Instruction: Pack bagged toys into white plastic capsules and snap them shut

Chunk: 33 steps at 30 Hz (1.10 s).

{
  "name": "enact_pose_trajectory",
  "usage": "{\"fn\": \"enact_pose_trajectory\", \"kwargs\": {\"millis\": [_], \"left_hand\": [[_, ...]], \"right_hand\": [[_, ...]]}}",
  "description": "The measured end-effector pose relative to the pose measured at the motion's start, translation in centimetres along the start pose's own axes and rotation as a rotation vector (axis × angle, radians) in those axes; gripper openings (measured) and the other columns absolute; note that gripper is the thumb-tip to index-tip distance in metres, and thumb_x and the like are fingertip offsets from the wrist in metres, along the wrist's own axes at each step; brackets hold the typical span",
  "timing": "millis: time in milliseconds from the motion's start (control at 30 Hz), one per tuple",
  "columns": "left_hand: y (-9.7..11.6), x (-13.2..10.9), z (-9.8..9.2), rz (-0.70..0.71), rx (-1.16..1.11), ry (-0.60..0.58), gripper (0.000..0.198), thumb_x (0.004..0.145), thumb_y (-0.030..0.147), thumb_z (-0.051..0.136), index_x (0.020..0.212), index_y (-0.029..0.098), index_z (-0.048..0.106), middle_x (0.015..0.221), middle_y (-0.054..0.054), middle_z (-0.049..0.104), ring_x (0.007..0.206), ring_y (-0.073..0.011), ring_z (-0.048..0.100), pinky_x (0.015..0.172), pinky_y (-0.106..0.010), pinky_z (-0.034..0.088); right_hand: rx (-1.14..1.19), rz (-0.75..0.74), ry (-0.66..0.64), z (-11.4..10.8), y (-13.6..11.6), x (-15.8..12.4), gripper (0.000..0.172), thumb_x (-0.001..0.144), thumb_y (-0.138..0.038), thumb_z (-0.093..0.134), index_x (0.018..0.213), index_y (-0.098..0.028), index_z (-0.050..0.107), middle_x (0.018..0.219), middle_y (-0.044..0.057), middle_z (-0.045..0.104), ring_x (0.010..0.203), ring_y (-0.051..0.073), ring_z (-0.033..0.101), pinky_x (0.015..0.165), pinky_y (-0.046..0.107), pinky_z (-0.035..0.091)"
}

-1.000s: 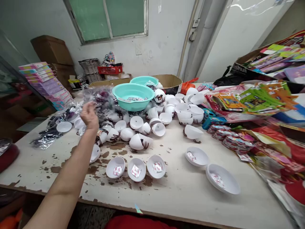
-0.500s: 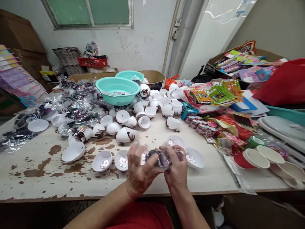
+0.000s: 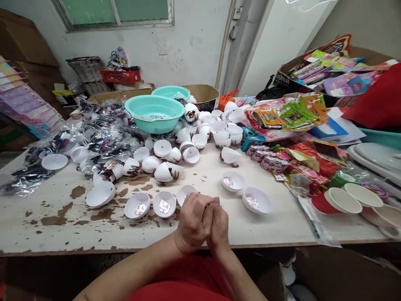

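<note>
My left hand (image 3: 192, 223) and my right hand (image 3: 218, 228) are pressed together near the table's front edge, fingers closed. The clear plastic packet with dark and purple contents, held in both a moment ago, is hidden between them. Just behind my left hand stands a white half-shell bowl (image 3: 185, 192), partly covered. Two white half-shells (image 3: 138, 196) (image 3: 167, 197) to the left each hold a small white-and-pink packet (image 3: 163, 206). To the right, two more half-shells (image 3: 237, 177) (image 3: 265, 196) hold similar packets. An unfilled white half-shell (image 3: 100, 198) lies tilted at the left.
Many white shells with brown claw-like parts (image 3: 167, 172) crowd the middle, below turquoise basins (image 3: 156, 129). Plastic-wrapped dark packets (image 3: 106, 121) heap at the left. Colourful bags (image 3: 294, 115), printed small tubs (image 3: 274, 164) and paper cups (image 3: 341, 200) line the right.
Both hands have closed together around the plastic packet, which no longer shows. They have uncovered more of the half-shells behind them. The view has shifted slightly.
</note>
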<state>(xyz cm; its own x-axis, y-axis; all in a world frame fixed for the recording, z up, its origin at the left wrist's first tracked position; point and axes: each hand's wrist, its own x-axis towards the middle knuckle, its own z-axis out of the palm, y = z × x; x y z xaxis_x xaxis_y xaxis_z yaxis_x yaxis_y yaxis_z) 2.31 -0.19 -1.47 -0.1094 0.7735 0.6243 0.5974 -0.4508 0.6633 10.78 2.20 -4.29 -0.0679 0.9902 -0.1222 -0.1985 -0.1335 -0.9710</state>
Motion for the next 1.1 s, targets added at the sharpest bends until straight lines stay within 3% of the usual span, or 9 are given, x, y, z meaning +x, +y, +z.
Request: {"fn": "enact_pose_trajectory", "kwargs": {"millis": [133, 267, 433, 533, 667, 800, 867, 967, 1100], "left_hand": [[0.7, 0.4, -0.2, -0.006, 0.028, -0.085, 0.055, 0.077, 0.035, 0.069, 0.123, 0.016, 0.048, 0.126, -0.019, 0.051, 0.121, -0.0317, 0.047, 0.099, -0.049, 0.042], [0.0, 1.6, -1.3, -0.078, -0.009, -0.247, 0.009, 0.087, 0.025, 0.055, 0.09, 0.019, 0.06, 0.092, -0.008, 0.065, 0.09, -0.0212, 0.06, 0.083, -0.036, 0.048], [-1.0, 1.8, -1.5, -0.337, 0.025, -0.053, 0.01, 0.092, 0.029, 0.051, 0.087, 0.021, 0.055, 0.076, -0.002, 0.061, 0.072, -0.016, 0.059, 0.071, -0.029, 0.047], [-0.1, 0.5, -0.5, -0.247, 0.051, -0.028, 0.008, 0.092, 0.025, 0.049, 0.097, 0.022, 0.056, 0.083, -0.004, 0.064, 0.076, -0.0176, 0.06, 0.073, -0.032, 0.048], [1.3, -0.6, 0.6, -0.048, 0.003, -0.041, 0.014, 0.086, 0.018, 0.053, 0.1, 0.02, 0.056, 0.085, -0.006, 0.064, 0.08, -0.02, 0.059, 0.077, -0.036, 0.05], [1.6, -0.3, 0.8, -0.194, 0.001, -0.016, 0.051, 0.072, 0.024, 0.067, 0.12, 0.017, 0.05, 0.112, -0.013, 0.061, 0.114, -0.0296, 0.054, 0.098, -0.048, 0.045], [1.6, -0.3, 0.9, -0.237, -0.073, -0.064, 0.042, 0.072, 0.021, 0.067, 0.112, 0.019, 0.055, 0.111, -0.011, 0.062, 0.113, -0.0272, 0.057, 0.099, -0.045, 0.047], [1.5, -0.5, 1.3, -0.066, -0.189, -0.074, 0.007, 0.078, 0.015, 0.06, 0.083, 0.019, 0.058, 0.098, -0.008, 0.067, 0.1, -0.0218, 0.062, 0.095, -0.04, 0.05], [0.9, -0.4, 1.1, 0.041, -0.202, -0.083, 0.013, 0.084, 0.017, 0.058, 0.071, 0.018, 0.055, 0.072, -0.005, 0.064, 0.075, -0.0175, 0.062, 0.077, -0.033, 0.053]], "right_hand": [[0.074, 0.004, 0.07, -0.8, 0.1, 1.0, 0.041, 0.078, -0.06, 0.064, 0.084, -0.02, 0.056, 0.068, -0.001, 0.06, 0.063, 0.017, 0.056, 0.06, 0.029, 0.047], [0.029, -0.008, 0.038, -1.1, 0.1, 1.1, 0.053, 0.083, -0.06, 0.058, 0.117, -0.021, 0.047, 0.087, 0.004, 0.067, 0.08, 0.021, 0.063, 0.072, 0.034, 0.05], [0.026, 0.001, -0.031, -0.3, 0.9, -1.1, 0.067, 0.088, -0.071, 0.037, 0.131, -0.019, 0.041, 0.122, 0.013, 0.059, 0.104, 0.025, 0.06, 0.089, 0.04, 0.048], [0.017, -0.1, 0.001, -0.1, 1.1, -2.1, 0.058, 0.091, -0.067, 0.036, 0.117, -0.018, 0.052, 0.109, 0.011, 0.063, 0.101, 0.025, 0.059, 0.088, 0.038, 0.047], [0.028, -0.097, 0.091, -0.8, 0.5, -1.4, 0.04, 0.087, -0.059, 0.053, 0.075, -0.021, 0.055, 0.069, 0.0, 0.057, 0.065, 0.017, 0.053, 0.063, 0.03, 0.046], [0.025, -0.083, 0.201, -1.8, -0.4, 0.2, 0.042, 0.082, -0.059, 0.059, 0.071, -0.019, 0.055, 0.071, 0.002, 0.062, 0.068, 0.017, 0.057, 0.067, 0.03, 0.047], [0.061, -0.057, 0.214, -2.1, -0.6, 0.5, 0.04, 0.079, -0.06, 0.064, 0.079, -0.021, 0.056, 0.072, 0.0, 0.063, 0.07, 0.018, 0.059, 0.068, 0.03, 0.049], [0.185, 0.077, 0.11, -2.3, 0.0, 0.4, 0.043, 0.08, -0.062, 0.061, 0.098, -0.024, 0.055, 0.081, 0.0, 0.066, 0.079, 0.02, 0.063, 0.074, 0.032, 0.052], [0.17, 0.235, -0.155, -2.1, 1.1, 0.1, 0.047, 0.085, -0.063, 0.052, 0.083, -0.018, 0.064, 0.081, 0.005, 0.068, 0.083, 0.023, 0.064, 0.08, 0.034, 0.051]]}}
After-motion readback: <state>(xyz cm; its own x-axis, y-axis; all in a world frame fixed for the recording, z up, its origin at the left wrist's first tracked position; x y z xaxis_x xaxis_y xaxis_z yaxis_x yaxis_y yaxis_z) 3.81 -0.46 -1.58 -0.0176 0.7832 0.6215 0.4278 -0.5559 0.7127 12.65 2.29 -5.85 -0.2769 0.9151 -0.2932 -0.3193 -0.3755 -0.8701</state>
